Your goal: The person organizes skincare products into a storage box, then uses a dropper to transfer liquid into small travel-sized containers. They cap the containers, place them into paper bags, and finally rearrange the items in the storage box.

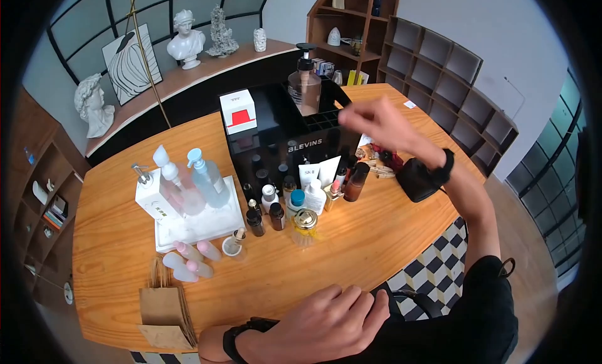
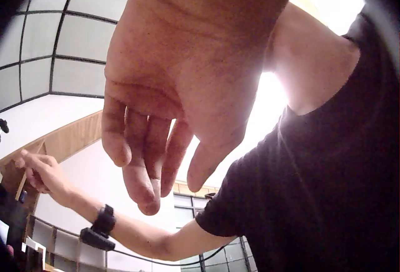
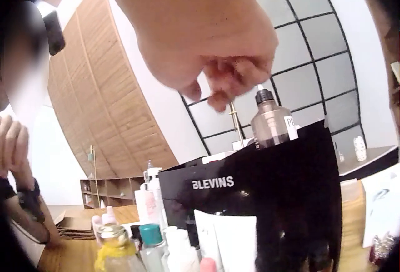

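Note:
My right hand (image 1: 382, 125) hovers over the slotted side of a glossy black organizer box (image 1: 251, 147) lettered BLEVINS, its fingers bent loosely with nothing visible in them. The right wrist view shows that hand (image 3: 225, 66) above the box (image 3: 269, 184), close to a clear pump bottle (image 3: 274, 122). Rising from the box top, the same pump bottle (image 1: 305, 91) has a black pump. A white box with a red patch (image 1: 238, 113) sits on the organizer's left part. My left hand (image 1: 329, 323) is at the table's near edge; in the left wrist view its fingers (image 2: 140, 184) hang loosely, holding nothing.
Several bottles, tubes and jars crowd before the organizer, including a gold-lidded jar (image 1: 305, 226). A white tray (image 1: 169, 238) carries pump bottles. Pink-and-white small bottles (image 1: 194, 263) and brown paper bags (image 1: 163, 310) lie at left. A black pouch (image 1: 417, 181) lies under my right forearm.

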The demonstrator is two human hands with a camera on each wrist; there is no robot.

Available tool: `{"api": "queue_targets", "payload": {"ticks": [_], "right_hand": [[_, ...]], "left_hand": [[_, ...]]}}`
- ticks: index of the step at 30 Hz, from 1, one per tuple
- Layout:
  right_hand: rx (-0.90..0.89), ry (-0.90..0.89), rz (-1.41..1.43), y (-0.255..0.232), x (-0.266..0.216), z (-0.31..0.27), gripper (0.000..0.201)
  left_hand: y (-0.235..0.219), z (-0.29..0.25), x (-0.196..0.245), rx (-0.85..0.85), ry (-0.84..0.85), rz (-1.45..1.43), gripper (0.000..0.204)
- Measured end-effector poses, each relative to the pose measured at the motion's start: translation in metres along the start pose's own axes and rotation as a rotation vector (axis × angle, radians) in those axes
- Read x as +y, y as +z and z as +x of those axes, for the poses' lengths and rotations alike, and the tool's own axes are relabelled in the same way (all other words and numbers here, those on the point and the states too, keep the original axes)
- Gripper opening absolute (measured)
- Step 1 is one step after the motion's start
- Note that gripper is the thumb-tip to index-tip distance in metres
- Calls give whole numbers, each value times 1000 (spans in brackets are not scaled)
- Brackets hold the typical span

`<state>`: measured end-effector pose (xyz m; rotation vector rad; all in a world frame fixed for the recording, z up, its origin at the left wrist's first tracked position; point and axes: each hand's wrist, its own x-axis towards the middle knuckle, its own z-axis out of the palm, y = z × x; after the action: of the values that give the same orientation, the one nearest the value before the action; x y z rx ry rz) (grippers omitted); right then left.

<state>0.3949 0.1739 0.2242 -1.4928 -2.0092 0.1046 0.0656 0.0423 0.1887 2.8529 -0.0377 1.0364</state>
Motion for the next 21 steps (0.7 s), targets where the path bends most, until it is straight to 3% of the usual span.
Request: {"api": "queue_targets", "payload": {"ticks": [1, 4, 6, 10, 12, 16, 18, 19, 21], "right_hand": [[-50, -90, 4, 2, -2, -16, 28], [-64, -120, -176, 2, -12, -53, 23], [-84, 46, -240, 0, -14, -70, 20], [-63, 25, -279, 6, 5, -87, 18], [-83, 62, -325, 7, 8, -89, 18], [-155, 80, -200, 15, -11, -85, 20], [-215, -46, -25, 28, -18, -82, 21], [-245, -13, 10, 35, -28, -82, 25], [-252, -114, 3, 49, -45, -81, 33]], "left_hand": [[4, -2, -1, 4, 5, -4, 28], [19, -9, -3, 8, -60, -53, 32], [22, -12, -5, -35, -137, -30, 40], [14, -12, 3, -144, -199, 14, 47], [11, -13, 6, -279, -285, 1, 53], [3, -17, 7, -369, -305, -41, 59], [-3, -29, 4, -439, -76, -258, 64], [-4, -28, 5, -440, -79, -257, 64], [-6, -24, 8, -467, -37, -424, 67]]}}
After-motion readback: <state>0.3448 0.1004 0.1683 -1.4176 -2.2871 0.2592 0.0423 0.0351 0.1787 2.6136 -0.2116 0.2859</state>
